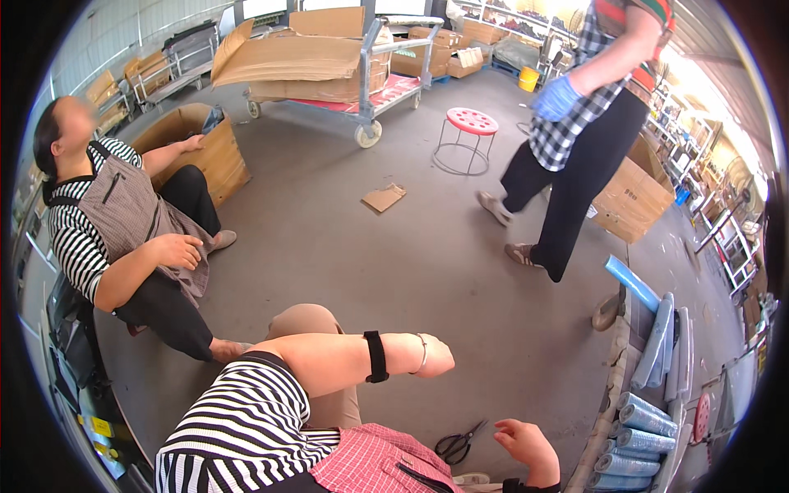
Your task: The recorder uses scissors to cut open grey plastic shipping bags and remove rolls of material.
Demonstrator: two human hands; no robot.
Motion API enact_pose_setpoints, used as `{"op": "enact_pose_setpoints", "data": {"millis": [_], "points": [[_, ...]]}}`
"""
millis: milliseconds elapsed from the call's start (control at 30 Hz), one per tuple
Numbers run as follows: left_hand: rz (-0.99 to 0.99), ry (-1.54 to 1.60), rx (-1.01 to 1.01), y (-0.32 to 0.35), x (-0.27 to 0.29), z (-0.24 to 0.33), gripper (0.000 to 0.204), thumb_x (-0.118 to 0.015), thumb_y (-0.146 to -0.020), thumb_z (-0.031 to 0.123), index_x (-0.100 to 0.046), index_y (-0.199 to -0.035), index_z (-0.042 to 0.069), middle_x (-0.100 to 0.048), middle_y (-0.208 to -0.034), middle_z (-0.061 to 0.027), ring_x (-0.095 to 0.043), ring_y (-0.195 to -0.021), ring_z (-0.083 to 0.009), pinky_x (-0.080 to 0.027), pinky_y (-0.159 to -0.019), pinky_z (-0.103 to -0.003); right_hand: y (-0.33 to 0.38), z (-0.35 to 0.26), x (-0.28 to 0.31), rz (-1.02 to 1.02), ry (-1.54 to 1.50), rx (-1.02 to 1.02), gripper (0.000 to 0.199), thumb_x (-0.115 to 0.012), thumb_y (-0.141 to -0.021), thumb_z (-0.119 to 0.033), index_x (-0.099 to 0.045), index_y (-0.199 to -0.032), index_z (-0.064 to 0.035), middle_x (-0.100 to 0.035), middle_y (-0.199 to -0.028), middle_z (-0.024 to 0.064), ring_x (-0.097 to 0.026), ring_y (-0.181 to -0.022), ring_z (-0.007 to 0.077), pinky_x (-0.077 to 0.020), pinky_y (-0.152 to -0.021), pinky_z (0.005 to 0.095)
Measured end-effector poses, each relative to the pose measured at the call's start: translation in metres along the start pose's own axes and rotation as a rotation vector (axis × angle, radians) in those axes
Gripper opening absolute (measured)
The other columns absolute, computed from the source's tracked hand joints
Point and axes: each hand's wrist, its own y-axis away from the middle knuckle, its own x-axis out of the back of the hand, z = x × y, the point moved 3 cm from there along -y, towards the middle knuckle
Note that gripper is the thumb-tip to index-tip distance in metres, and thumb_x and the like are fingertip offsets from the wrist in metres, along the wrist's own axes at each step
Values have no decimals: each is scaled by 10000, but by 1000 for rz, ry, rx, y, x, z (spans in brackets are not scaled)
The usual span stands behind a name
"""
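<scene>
My left arm reaches across above my bent knee, with a black band and a bracelet on it. At its end my left hand hangs over the floor, its fingers turned down and hidden. Lower right, my right hand is open, fingers loosely bent and nothing in them. Beside it on the floor lies a pair of scissors with black handles. A red checked apron covers my lap.
One person sits at left touching a cardboard box; another, wearing a blue glove, walks at right. A red-topped stool, a cart and a cardboard scrap stand or lie ahead. Blue rolls are stacked at right.
</scene>
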Motion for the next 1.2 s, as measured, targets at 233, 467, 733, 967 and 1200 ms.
{"op": "enact_pose_setpoints", "data": {"millis": [233, 467, 733, 967, 1200], "points": [[34, 48, 23, -2, -4, 0, 185, -599, -803, 44, -697, -956, 9, -713, -920, -164, -691, -894, -338, -557, -752, -444, 0, 2, 1, -2, 2, 44, 329, -676, -886, -224, -671, -1155, -35, -732, -993, 157, -710, -922, 286, -551, -820, 344], [81, 64, -5, -2, -3, 2, 169, -631, -771, 29, -731, -906, 12, -724, -897, -164, -702, -856, -334, -558, -724, -433, 0, 1, 0, -26, -14, -13, 330, -678, -890, -228, -670, -1161, -41, -732, -1014, 150, -712, -950, 272, -551, -832, 340], [81, 66, 5, -3, -8, 0, 154, -632, -782, 52, -731, -893, 11, -720, -874, -161, -699, -825, -329, -554, -696, -433, 0, -4, 0, -41, 18, -45, 331, -681, -895, -226, -668, -1171, -43, -734, -1014, 146, -715, -944, 260, -553, -833, 336], [81, 75, 8, -6, -11, -1, 159, -632, -788, 58, -733, -900, 10, -721, -873, -160, -698, -827, -328, -552, -703, -432, -1, 1, -3, -31, -30, -37, 329, -691, -894, -219, -669, -1167, -37, -737, -1013, 139, -719, -931, 240, -557, -831, 323], [58, 82, 21, -1, -6, 2, 165, -630, -815, 92, -736, -916, 16, -726, -899, -159, -701, -857, -328, -554, -730, -429, -1, 0, -2, -26, 4, -36, 325, -690, -896, -212, -666, -1171, -39, -736, -1013, 139, -718, -930, 239, -557, -828, 322]]}}
